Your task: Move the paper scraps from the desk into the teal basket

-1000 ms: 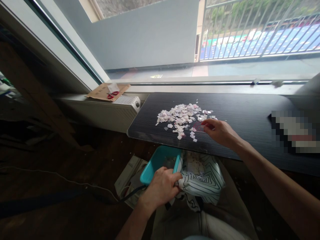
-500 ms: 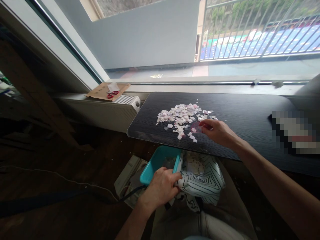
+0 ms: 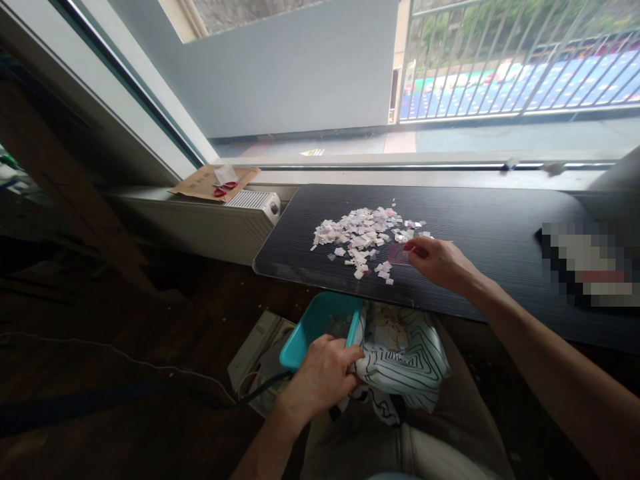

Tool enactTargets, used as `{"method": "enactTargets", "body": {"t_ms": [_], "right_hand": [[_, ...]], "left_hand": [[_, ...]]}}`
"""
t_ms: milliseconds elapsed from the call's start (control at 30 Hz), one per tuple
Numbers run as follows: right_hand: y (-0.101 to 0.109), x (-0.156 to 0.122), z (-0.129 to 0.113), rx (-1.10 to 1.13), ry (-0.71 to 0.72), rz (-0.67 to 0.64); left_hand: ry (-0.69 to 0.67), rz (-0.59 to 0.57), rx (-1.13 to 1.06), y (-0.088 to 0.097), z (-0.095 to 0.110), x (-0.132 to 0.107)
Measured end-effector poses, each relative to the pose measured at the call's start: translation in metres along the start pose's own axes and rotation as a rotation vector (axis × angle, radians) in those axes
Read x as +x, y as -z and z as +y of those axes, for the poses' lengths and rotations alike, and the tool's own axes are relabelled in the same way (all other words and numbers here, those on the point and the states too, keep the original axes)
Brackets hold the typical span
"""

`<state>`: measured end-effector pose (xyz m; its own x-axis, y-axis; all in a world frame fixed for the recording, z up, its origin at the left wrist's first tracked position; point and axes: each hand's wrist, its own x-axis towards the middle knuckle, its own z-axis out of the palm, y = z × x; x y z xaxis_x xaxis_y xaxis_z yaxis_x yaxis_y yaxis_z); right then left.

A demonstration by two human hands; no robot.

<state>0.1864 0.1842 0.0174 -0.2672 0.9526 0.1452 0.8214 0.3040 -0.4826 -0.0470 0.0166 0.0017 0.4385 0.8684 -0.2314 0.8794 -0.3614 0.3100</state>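
A heap of small white and pink paper scraps (image 3: 363, 235) lies on a dark table (image 3: 480, 220). My right hand (image 3: 443, 263) rests on the table at the heap's right edge, fingers pinched on a small clear pink disc-like piece (image 3: 399, 255). Below the table's front edge, my left hand (image 3: 324, 375) grips the rim of a teal plastic tray (image 3: 313, 325). Beside the tray, a black-and-white striped cloth or bag (image 3: 407, 360) holds more scraps over my lap.
A white radiator (image 3: 253, 202) stands left of the table, with cardboard and red scissors (image 3: 221, 191) on the sill. A window with railings runs behind. A cable (image 3: 125, 357) crosses the dark floor. A blurred patch (image 3: 590, 263) lies at the table's right.
My right hand shifted slightly with the pink piece along the heap's edge, nudging a few scraps. The left hand stays on the tray.
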Motion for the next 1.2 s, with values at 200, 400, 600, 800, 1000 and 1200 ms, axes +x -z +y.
{"method": "enactTargets", "body": {"t_ms": [200,400,600,800,1000,1200], "right_hand": [[0.001,-0.001,0.001,-0.032,0.014,0.019],[0.003,-0.005,0.002,0.025,0.029,0.0],[0.007,-0.012,0.005,-0.025,-0.035,0.013],[-0.002,-0.014,0.003,0.094,-0.004,-0.024],[-0.004,-0.009,-0.006,0.063,0.03,0.002],[-0.006,0.001,-0.015,0.005,0.062,0.02]], "left_hand": [[-0.001,-0.025,0.002,0.001,0.001,0.0],[-0.006,-0.036,0.002,0.003,0.002,0.001],[-0.005,-0.024,0.008,0.0,0.001,0.001],[-0.023,-0.021,0.011,0.0,0.002,0.002],[-0.009,-0.04,0.014,0.003,0.003,0.002],[-0.012,-0.043,0.01,0.002,0.001,0.001]]}}
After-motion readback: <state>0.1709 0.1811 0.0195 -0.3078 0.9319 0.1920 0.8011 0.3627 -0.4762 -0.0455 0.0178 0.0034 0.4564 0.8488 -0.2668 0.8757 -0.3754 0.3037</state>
